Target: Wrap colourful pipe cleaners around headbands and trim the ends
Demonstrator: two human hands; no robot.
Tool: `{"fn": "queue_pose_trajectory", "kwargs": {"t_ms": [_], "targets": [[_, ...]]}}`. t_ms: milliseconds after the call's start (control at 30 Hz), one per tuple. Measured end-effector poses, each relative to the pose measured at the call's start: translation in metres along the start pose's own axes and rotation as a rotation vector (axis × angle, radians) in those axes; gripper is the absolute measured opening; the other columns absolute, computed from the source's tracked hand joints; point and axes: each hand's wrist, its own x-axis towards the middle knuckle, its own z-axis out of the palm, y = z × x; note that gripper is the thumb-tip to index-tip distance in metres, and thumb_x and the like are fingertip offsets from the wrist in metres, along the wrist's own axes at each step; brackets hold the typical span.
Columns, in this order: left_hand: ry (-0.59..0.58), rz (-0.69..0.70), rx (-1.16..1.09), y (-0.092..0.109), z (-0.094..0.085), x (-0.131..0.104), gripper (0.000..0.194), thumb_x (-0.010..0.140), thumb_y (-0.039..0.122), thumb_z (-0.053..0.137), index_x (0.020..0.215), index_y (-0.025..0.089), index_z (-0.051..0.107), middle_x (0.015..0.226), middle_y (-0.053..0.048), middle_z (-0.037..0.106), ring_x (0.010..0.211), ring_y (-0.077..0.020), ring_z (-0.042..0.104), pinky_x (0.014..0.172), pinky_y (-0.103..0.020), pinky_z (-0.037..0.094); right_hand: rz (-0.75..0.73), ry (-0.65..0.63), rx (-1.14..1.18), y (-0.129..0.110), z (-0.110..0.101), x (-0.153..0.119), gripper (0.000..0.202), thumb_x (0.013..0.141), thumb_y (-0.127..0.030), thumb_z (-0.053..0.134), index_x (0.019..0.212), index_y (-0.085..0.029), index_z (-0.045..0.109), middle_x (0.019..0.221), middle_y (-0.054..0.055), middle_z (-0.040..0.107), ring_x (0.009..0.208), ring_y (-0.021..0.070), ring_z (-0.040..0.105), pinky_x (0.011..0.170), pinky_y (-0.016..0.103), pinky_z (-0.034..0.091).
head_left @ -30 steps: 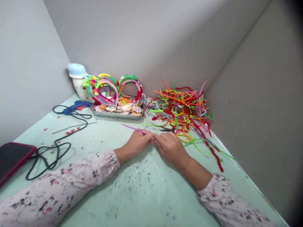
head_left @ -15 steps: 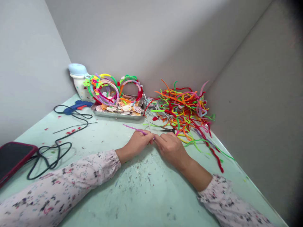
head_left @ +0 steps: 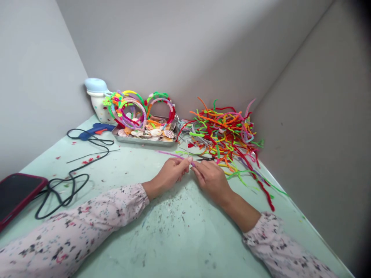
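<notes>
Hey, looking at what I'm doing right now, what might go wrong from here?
The thin purple strip is pinched between the fingertips of your left hand and right hand, so it could slip or twist loose. Dark scissors lie just beyond your right hand, which might bump them. Loose strands from the colourful pile lie close to that hand too and could catch on it.

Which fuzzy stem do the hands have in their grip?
The purple stem, pinched by the left hand and right hand; most others lie in the tangled pile beyond the right hand.
</notes>
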Motion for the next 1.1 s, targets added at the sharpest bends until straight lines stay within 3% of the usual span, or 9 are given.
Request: {"fn": "queue_pose_trajectory", "kwargs": {"t_ms": [267, 633, 833, 967, 1100], "targets": [[-0.01, 0.005, 0.04, -0.001, 0.0, -0.002, 0.045, 0.083, 0.053, 0.043, 0.058, 0.016, 0.052, 0.044, 0.004, 0.04, 0.042, -0.0086, 0.037, 0.043, -0.022, 0.027, -0.068, -0.044, -0.007, -0.002, -0.002, 0.0, 0.026, 0.093, -0.024, 0.041, 0.082, -0.016, 0.064, 0.068, 0.004, 0.055, 0.067, 0.0166, 0.046, 0.071, 0.031, 0.035], [0.06, 0.005, 0.1, 0.002, 0.002, -0.001, 0.035, 0.081, 0.038, 0.046, 0.053, 0.016, 0.052, 0.041, 0.005, 0.04, 0.042, -0.0081, 0.035, 0.046, -0.022, 0.027, -0.062, -0.082, -0.027, -0.005, -0.003, 0.0, 0.023, 0.089, -0.019, 0.043, 0.095, -0.015, 0.064, 0.071, 0.005, 0.057, 0.07, 0.0182, 0.047, 0.073, 0.033, 0.034], [0.096, 0.05, 0.191, -0.003, 0.004, 0.0, 0.032, 0.078, 0.031, 0.045, 0.052, 0.015, 0.055, 0.05, 0.003, 0.049, 0.051, -0.0094, 0.043, 0.052, -0.022, 0.031, -0.063, -0.102, -0.029, -0.008, -0.003, -0.001, 0.021, 0.089, -0.018, 0.043, 0.091, -0.015, 0.064, 0.07, 0.005, 0.057, 0.069, 0.018, 0.048, 0.073, 0.032, 0.034], [0.096, 0.075, 0.208, 0.005, 0.008, 0.01, 0.032, 0.078, 0.031, 0.043, 0.051, 0.016, 0.052, 0.051, 0.002, 0.051, 0.055, -0.011, 0.046, 0.056, -0.023, 0.034, -0.002, -0.076, -0.005, -0.004, -0.001, 0.001, 0.02, 0.089, -0.018, 0.043, 0.088, -0.015, 0.063, 0.07, 0.005, 0.057, 0.068, 0.0178, 0.048, 0.071, 0.032, 0.035], [0.036, 0.202, 0.237, 0.017, 0.017, 0.029, 0.029, 0.078, 0.029, 0.042, 0.052, 0.017, 0.049, 0.055, 0.001, 0.054, 0.059, -0.0121, 0.048, 0.061, -0.024, 0.036, 0.117, 0.005, 0.004, 0.008, -0.001, 0.003, 0.02, 0.089, -0.018, 0.043, 0.089, -0.015, 0.063, 0.074, 0.006, 0.058, 0.072, 0.0191, 0.05, 0.074, 0.033, 0.037]]}}
